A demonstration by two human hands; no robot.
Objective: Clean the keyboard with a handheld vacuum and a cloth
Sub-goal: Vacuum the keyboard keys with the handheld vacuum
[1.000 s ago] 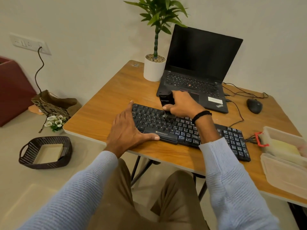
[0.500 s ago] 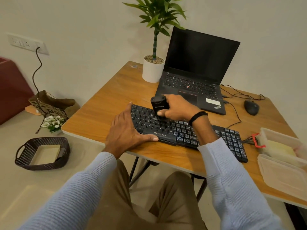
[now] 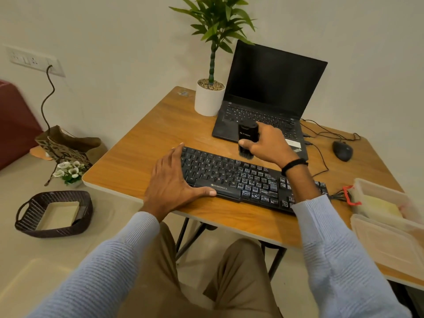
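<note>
Head: laptop [image 3: 268, 97] just behind keyboard [image 3: 238, 177]

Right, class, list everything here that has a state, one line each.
Laptop: lid open, screen dark.
Vacuum: upright, gripped by the right hand, at the keyboard's far edge.
Keyboard: flat on the table, left hand resting on its left end.
Plastic box: open, something yellow inside.
Wall socket: cable plugged in.

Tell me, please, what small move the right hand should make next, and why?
Probably lower the handheld vacuum and sweep its brush toward the right-side keys, which look whitish with dust: the right hand holds it seemingly just off the keyboard at its far edge, while the left hand rests flat on the left end.
</note>
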